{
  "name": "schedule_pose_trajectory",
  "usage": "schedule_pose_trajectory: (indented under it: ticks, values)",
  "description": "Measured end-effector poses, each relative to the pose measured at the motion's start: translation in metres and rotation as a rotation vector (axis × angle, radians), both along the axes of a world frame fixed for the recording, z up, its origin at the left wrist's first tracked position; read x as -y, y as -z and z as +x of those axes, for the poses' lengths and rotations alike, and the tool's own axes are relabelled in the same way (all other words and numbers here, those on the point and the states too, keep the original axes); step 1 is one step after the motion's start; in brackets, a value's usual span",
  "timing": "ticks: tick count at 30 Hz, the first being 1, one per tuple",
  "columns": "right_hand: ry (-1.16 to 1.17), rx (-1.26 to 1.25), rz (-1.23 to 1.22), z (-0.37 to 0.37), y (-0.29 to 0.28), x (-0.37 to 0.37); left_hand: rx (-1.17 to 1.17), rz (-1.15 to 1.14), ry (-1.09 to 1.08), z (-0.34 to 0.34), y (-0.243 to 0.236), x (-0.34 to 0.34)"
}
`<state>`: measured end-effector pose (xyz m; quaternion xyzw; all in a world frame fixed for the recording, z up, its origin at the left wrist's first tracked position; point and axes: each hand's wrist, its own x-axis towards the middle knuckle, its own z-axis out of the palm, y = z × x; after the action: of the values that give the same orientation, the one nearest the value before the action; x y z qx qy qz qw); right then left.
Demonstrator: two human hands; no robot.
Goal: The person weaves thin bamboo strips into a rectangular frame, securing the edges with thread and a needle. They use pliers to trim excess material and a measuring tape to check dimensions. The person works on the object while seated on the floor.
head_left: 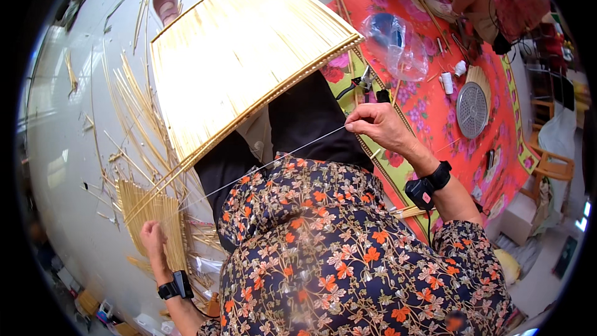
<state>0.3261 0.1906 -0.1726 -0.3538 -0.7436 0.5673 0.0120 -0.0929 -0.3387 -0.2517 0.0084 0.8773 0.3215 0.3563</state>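
A pale thread stretches taut between my two hands, slanting up to the right across my lap. My right hand pinches its upper end between thumb and fingertips. Down at the left, my left hand is closed near the other end, where the thread is faint; its fingers seem to grip it. Over my knees lies a broad panel of pale straw-like strips, its near edge bound and tilted. Long thin strips trail from that edge's left corner toward my left hand. A smaller strip mat is beside that hand.
Loose strips litter the floor at left. On the red flowered cloth at right lie a clear plastic bag, a white thread spool, a perforated metal disc and black-handled cutters. Another person sits at upper right.
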Motion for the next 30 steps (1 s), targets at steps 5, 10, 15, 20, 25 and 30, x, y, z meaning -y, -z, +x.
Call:
schedule_pose_trajectory:
  ticks: [5,10,15,20,25,30]
  values:
    - [-0.069,-0.067,0.092,-0.008,-0.012,0.026,-0.433,-0.06,0.878,0.036,-0.054,-0.112]
    - [-0.21,-0.34,0.005,-0.064,-0.037,0.05,0.357,0.629,0.777,0.154,-0.154,-0.313]
    - [-0.132,-0.281,-0.042,-0.051,-0.036,0.025,0.152,0.523,1.078,0.143,-0.136,-0.347]
    - [0.015,-0.016,-0.321,-0.019,0.037,-0.026,0.352,0.347,0.877,0.126,-0.131,-0.316]
    - [0.315,0.187,-0.242,-0.027,0.163,-0.088,0.551,0.228,0.781,0.126,-0.133,-0.306]
    - [0.576,0.181,-0.131,-0.051,0.232,-0.091,0.619,0.209,0.688,0.13,-0.134,-0.305]
